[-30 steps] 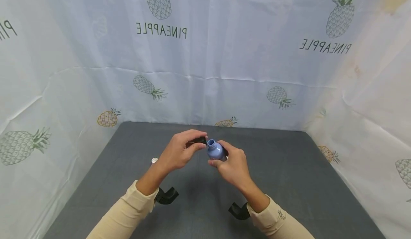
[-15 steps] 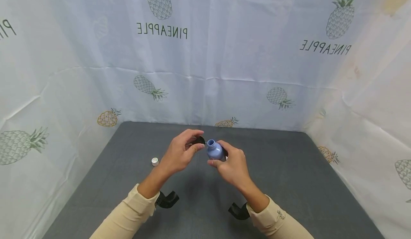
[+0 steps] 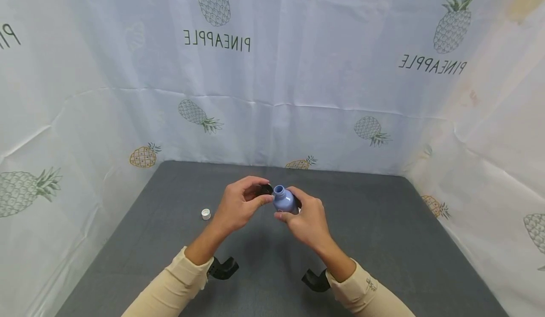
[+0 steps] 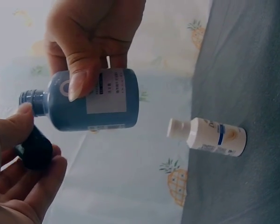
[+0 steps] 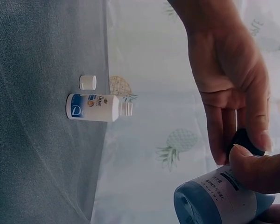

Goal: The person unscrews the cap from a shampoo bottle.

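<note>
My right hand [image 3: 308,220] grips a small blue bottle [image 3: 284,200] around its body, tilted, its threaded neck bare and its mouth toward the head camera. Beside that mouth, my left hand [image 3: 238,206] pinches a black cap [image 3: 266,189] between thumb and fingers. In the left wrist view, the left thumb lies right at the bottle neck [image 4: 33,101], with the dark cap [image 4: 36,147] below. A printed label [image 5: 229,196] on the blue bottle shows in the right wrist view.
A white Dove bottle [image 5: 94,108] stands uncapped on the grey-covered table [image 3: 374,241], with a white cap [image 5: 87,82] nearby. A pineapple-print curtain [image 3: 272,71] encloses the table. Black curved mounts [image 3: 224,268] stick out from both wrists.
My left hand first drew the black cap slightly away from the bottle mouth, then lowered and turned it beside the neck. My right hand and the blue bottle have hardly moved.
</note>
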Demonstrator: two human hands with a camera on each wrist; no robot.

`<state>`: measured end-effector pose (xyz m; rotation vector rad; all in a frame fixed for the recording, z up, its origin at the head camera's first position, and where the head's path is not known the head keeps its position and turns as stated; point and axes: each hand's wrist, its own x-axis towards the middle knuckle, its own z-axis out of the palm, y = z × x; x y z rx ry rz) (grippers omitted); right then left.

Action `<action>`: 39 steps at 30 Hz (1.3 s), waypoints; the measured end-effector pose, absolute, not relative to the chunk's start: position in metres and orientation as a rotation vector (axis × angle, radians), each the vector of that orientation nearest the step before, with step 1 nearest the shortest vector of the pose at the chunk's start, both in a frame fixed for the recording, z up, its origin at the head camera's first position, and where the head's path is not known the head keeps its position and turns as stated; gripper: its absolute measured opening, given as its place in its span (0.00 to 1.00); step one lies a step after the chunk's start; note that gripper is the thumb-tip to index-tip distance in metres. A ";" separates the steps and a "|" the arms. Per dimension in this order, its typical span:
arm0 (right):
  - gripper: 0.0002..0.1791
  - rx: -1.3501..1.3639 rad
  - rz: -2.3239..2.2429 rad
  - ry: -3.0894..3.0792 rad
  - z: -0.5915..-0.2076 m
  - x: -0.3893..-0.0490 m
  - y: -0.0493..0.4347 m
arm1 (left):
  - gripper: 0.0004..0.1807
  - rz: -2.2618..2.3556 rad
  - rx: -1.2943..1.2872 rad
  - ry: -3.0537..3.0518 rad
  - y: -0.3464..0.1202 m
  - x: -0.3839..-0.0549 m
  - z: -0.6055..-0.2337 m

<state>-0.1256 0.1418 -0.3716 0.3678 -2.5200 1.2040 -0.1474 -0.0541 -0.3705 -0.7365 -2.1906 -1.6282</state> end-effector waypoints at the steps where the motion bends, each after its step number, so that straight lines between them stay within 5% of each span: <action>1: 0.27 0.368 1.207 -2.522 -0.372 -0.126 0.142 | 0.19 -1.634 -0.721 -2.190 -0.054 -0.148 -0.371; 33: 0.27 0.363 1.447 -2.477 -0.386 -0.140 0.136 | 0.19 -1.756 -0.496 -2.280 -0.062 -0.151 -0.378; 39: 0.28 0.351 1.478 -2.462 -0.390 -0.144 0.133 | 0.25 -1.744 -0.492 -2.245 -0.061 -0.151 -0.382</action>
